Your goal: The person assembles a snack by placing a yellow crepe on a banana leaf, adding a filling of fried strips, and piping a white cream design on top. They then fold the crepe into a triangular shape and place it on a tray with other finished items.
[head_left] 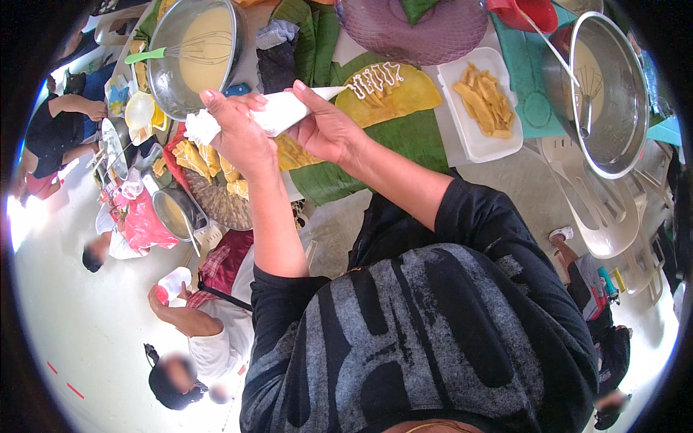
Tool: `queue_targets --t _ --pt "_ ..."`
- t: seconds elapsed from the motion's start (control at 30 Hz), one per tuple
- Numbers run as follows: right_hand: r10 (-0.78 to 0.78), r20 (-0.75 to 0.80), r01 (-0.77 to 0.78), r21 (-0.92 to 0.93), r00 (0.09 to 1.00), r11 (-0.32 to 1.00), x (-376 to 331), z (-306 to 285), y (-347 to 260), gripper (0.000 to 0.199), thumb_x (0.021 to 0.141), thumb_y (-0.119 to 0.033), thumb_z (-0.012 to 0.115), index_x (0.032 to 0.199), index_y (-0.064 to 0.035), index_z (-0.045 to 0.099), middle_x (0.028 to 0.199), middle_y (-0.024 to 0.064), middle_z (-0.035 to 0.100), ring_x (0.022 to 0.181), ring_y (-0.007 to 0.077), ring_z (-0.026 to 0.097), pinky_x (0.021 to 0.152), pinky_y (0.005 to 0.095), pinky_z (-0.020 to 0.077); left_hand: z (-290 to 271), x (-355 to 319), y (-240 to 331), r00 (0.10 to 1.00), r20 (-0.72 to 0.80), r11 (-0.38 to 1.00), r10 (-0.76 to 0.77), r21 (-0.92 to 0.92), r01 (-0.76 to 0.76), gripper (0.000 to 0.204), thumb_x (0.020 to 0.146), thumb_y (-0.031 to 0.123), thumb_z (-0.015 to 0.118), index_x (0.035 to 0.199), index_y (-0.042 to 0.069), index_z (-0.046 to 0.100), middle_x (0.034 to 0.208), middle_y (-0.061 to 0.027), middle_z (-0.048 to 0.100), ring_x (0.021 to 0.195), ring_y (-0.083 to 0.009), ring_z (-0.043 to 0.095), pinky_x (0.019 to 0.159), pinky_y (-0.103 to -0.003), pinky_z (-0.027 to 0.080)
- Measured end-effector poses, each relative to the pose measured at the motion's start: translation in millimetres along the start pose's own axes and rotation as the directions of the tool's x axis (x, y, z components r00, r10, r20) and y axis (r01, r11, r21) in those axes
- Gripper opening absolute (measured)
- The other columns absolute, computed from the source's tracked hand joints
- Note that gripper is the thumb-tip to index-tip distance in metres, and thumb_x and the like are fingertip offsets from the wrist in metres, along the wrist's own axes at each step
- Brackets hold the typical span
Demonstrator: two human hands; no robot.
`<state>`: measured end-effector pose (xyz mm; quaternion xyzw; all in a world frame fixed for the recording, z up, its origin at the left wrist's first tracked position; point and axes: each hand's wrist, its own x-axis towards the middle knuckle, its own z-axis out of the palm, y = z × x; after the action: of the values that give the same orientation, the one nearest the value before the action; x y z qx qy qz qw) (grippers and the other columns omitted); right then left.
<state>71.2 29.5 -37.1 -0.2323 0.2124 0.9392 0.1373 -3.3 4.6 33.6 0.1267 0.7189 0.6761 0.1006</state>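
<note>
Bright daylight fills the picture. The floor (86,339) glares white at left. Edges bend round and go black.

Both forearms rise from the lower edge and reach forward, bare below pushed-up dark sleeves. The left hand (238,133) is raised with the wrist bent, its fingers (229,101) curled tight around what it grips, knuckles toward the camera. The right hand (326,130) sits just beside it, palm turned inward, thumb and fingers closed in a lighter pinch, forearm angled in from the right.
</note>
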Motion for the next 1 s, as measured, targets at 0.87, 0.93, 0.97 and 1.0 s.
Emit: queue_targets --t 0.87,0.93,0.97,1.0 --pt "0.023 0.031 -0.023 0.006 0.999 1.0 -20.8 -11.6 5.9 0.023 0.087 -0.024 0.062 0.099 -0.0058 0.054 0.097 0.0051 0.061 0.092 0.015 0.059 0.087 0.03 0.0494 -5.1 -25.3 5.6 0.997 -0.033 0.997 -0.072 0.034 0.073 0.048 0.094 0.04 0.046 0.06 0.01 0.035 0.052 -0.0053 0.042 0.054 -0.0194 0.049 0.064 -0.034 0.045" --pt "0.023 0.034 -0.023 0.005 0.999 1.0 -24.4 -11.7 5.5 0.024 0.088 -0.024 0.061 0.101 -0.0056 0.054 0.098 0.0055 0.061 0.093 0.0151 0.059 0.088 0.0301 0.0492 -4.2 -27.7 6.2 0.996 -0.035 0.995 -0.088 0.035 0.089 0.048 0.094 0.041 0.047 0.06 0.009 0.035 0.052 -0.0052 0.042 0.054 -0.0194 0.05 0.064 -0.035 0.045" --pt "0.024 0.037 -0.024 0.004 0.999 1.0 -25.6 -11.9 5.5 0.024 0.088 -0.024 0.06 0.101 -0.0055 0.053 0.099 0.0056 0.061 0.094 0.0153 0.059 0.089 0.0302 0.0491 -4.6 -28.1 6.2 0.995 -0.04 0.995 -0.094 0.032 0.096 0.048 0.094 0.041 0.047 0.06 0.009 0.036 0.051 -0.0052 0.042 0.054 -0.0194 0.05 0.064 -0.035 0.045" --pt "0.025 0.041 -0.025 0.004 0.999 1.0 -26.5 -12.1 5.2 0.024 0.088 -0.024 0.06 0.102 -0.0055 0.053 0.099 0.0058 0.06 0.095 0.0154 0.059 0.09 0.0302 0.049 -5.0 -28.3 6.1 0.994 -0.045 0.994 -0.1 0.029 0.101 0.048 0.094 0.041 0.048 0.06 0.009 0.036 0.051 -0.0052 0.043 0.055 -0.0193 0.05 0.064 -0.035 0.045"
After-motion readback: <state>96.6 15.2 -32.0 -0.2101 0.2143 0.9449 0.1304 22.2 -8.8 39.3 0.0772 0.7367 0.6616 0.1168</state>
